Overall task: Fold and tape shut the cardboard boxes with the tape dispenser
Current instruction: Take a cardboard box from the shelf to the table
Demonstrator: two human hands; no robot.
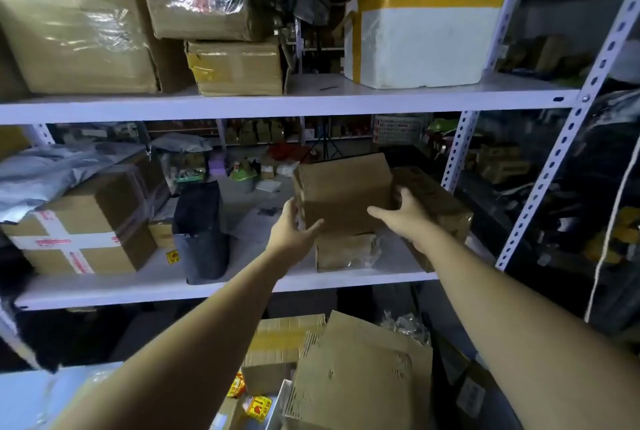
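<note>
Left hand (294,227) and right hand (403,218) grip the cardboard box (343,187) by its sides. How far the fingers (402,193) wrap behind it is hidden.

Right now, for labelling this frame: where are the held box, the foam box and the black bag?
Held box (343,197): head view, front face.
Foam box (429,45): head view, white front wall.
Black bag (200,222): head view, middle of its front.

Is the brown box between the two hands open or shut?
Shut: the cardboard box shows only flat closed faces, and no flap stands up. Whether tape seals it, I cannot tell.
</note>
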